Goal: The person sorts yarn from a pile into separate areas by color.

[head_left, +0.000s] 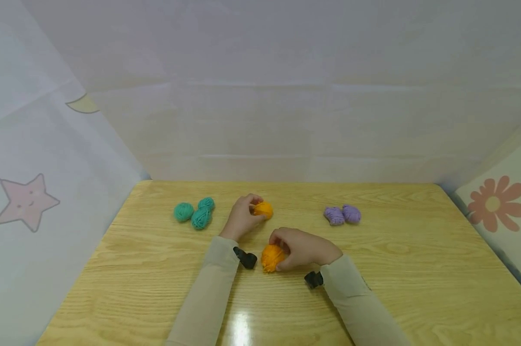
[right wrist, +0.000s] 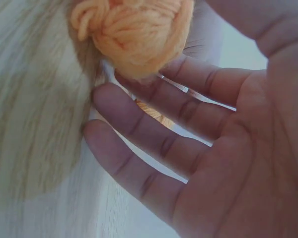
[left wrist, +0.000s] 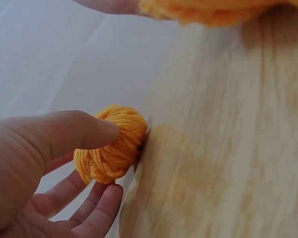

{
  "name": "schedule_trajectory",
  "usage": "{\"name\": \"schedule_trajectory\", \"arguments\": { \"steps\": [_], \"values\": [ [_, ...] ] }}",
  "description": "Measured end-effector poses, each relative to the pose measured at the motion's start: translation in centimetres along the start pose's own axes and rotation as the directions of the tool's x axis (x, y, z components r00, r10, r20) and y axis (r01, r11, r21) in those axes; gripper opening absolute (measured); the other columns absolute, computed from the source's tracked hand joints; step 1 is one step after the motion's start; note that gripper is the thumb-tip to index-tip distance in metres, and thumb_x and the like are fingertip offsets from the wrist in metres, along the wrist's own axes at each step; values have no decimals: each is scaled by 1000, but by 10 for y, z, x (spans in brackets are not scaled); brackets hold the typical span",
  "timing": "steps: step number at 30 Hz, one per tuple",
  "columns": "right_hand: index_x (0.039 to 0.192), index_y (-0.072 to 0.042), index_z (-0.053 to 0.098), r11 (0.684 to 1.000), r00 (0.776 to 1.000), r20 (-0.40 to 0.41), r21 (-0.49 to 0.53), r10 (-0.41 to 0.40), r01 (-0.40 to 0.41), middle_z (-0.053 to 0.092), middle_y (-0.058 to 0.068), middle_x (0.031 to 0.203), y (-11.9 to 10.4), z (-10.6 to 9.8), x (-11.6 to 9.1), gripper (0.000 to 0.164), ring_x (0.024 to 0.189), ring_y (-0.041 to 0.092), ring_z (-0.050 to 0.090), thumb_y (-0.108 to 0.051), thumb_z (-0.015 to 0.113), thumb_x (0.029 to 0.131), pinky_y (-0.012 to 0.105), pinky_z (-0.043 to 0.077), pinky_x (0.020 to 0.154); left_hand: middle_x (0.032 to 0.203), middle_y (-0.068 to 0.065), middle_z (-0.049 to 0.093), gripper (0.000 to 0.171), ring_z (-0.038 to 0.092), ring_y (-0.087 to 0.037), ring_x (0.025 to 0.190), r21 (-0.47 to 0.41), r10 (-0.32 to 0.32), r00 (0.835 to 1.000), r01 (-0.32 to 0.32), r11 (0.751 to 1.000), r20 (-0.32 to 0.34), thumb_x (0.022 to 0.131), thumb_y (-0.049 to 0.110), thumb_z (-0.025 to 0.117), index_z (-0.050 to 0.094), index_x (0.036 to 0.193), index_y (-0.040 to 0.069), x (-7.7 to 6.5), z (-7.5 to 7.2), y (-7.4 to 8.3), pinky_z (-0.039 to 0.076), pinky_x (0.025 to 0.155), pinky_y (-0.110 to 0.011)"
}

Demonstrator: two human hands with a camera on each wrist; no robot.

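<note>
My left hand (head_left: 242, 217) grips a small yellow-orange yarn ball (head_left: 263, 210) toward the back of the table; in the left wrist view the thumb lies on top of that ball (left wrist: 114, 144) with fingers beneath. Nearer to me, my right hand (head_left: 305, 247) has thumb and forefinger round a second, deeper orange yarn ball (head_left: 272, 258) on the wood. The right wrist view shows this ball (right wrist: 139, 34) at the fingertips, the other fingers (right wrist: 134, 163) spread out below it. The two orange balls are a short way apart.
Several teal yarn balls (head_left: 201, 217) lie clustered at the back left of the wooden table (head_left: 416, 269). Two purple yarn balls (head_left: 334, 216) sit side by side at the back right. A pale sheet (head_left: 260, 120) hangs behind the table's far edge.
</note>
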State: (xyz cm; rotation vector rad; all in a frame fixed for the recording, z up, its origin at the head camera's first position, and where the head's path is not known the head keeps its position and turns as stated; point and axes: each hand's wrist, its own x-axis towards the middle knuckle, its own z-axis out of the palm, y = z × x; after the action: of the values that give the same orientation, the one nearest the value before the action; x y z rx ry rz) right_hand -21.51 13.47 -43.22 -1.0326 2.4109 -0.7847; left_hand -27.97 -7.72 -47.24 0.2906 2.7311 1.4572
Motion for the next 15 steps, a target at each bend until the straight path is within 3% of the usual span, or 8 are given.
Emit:
{"name": "schedule_trajectory", "arguments": {
  "steps": [6,15],
  "values": [
    [114,-15,61,1000,1000,-6,-11,-22,22,60,-8,104,0,0,2,42,89,12,56,-15,86,80,28,50,81,134,-11,62,39,59,-31,119,-8,-2,1000,2,1000,12,90,9,78,61,125,11,0,-1,0,49,102,-46],
    [111,-19,60,999,1000,-3,-39,-9,9,60,-12,101,0,0,2,41,87,10,56,-17,86,79,26,50,80,126,-11,63,37,62,-32,113,-34,16,999,-14,999,32,87,6,79,59,118,13,0,-2,-1,52,98,-47]
  ]
}}
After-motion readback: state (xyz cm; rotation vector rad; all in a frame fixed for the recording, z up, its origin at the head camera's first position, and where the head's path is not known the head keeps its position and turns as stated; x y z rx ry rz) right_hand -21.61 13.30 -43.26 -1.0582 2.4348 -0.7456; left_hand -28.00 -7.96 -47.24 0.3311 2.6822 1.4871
